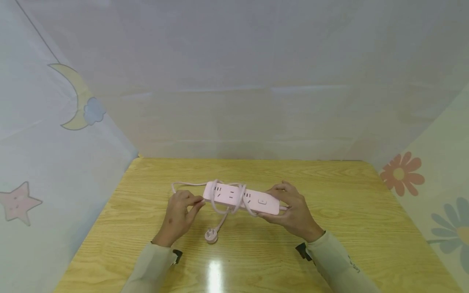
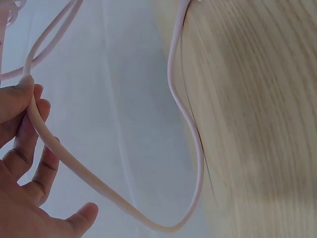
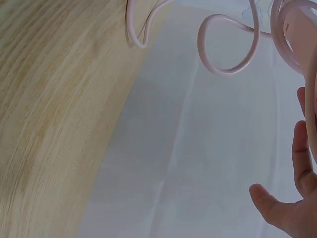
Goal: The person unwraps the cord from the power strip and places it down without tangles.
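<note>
A pink power strip (image 1: 224, 197) is held over the table in the head view, tilted a little down to the right. Its cord (image 2: 96, 184) wraps loosely round it in several turns. My right hand (image 1: 294, 207) grips the strip's right end, thumb and fingers on opposite long edges. Just off the left end, my left hand (image 1: 178, 215) pinches the cord between thumb and index finger, clearest in the left wrist view; its other fingers are loosely bent. A round plug (image 1: 211, 235) with its prongs showing dangles below the strip on a short length of cord.
Beneath both hands lies a wood-grain table (image 1: 351, 203). A pale fabric wall (image 1: 234, 118) stands along its back edge, with printed side panels left and right. A loop of cord trails by the table edge in the left wrist view.
</note>
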`<state>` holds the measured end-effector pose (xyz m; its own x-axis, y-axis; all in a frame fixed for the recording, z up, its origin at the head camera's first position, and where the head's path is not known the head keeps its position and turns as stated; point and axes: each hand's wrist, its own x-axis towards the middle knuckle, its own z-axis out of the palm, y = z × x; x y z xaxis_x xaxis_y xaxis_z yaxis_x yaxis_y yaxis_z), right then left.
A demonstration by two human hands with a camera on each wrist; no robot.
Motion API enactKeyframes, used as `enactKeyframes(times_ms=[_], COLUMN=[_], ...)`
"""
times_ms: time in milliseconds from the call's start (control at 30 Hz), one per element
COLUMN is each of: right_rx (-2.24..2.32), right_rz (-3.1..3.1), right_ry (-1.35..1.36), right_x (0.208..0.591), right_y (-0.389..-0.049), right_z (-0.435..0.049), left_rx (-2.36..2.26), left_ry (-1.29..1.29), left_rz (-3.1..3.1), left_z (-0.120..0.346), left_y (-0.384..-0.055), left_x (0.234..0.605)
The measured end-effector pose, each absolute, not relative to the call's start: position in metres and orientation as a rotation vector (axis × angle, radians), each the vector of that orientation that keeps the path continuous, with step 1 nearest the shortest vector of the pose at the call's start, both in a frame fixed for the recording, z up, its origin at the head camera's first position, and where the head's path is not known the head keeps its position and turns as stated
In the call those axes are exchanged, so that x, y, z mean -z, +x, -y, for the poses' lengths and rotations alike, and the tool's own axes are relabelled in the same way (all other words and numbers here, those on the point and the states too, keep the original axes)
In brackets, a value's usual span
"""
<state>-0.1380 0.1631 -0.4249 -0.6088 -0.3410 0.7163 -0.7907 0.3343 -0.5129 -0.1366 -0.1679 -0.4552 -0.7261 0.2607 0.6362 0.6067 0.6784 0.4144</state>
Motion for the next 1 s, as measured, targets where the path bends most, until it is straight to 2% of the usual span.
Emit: enactKeyframes(times_ms=[1000], right_rx=[-1.227], right_rz=[2.175], right_ry=[0.981], right_x=[0.426], right_y=[-0.135], right_z=[-0.162], left_rx=[0.909], left_ry=[-0.65], left_rz=[2.241], left_z=[0.166], left_y=[-0.137], left_x=[0.438])
